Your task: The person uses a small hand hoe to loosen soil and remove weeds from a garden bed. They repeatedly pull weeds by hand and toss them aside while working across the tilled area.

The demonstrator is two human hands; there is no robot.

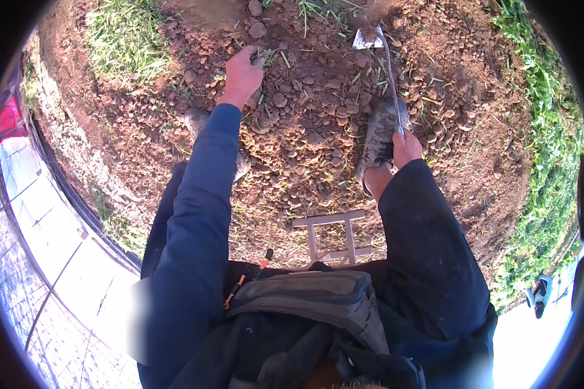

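My right hand (408, 148) grips the handle of a short hoe (393, 90), beside my right boot (375, 133). The thin shaft runs forward from my fist to a bright metal blade (368, 39), which rests at the loose brown soil (311, 121). Further left, my left hand (244, 74) reaches low to the ground, fingers drawn together at a small green sprig (269, 57). Whether the fingers hold the sprig cannot be made out. Soil clods and cut green stems lie between the two hands.
Cut grass (126, 41) is heaped at the upper left. Leafy green plants (547, 107) line the right side. A low stool frame (328, 233) stands between my legs, under my waist bag (306, 291). Pale sheeting (53, 204) borders the soil at left.
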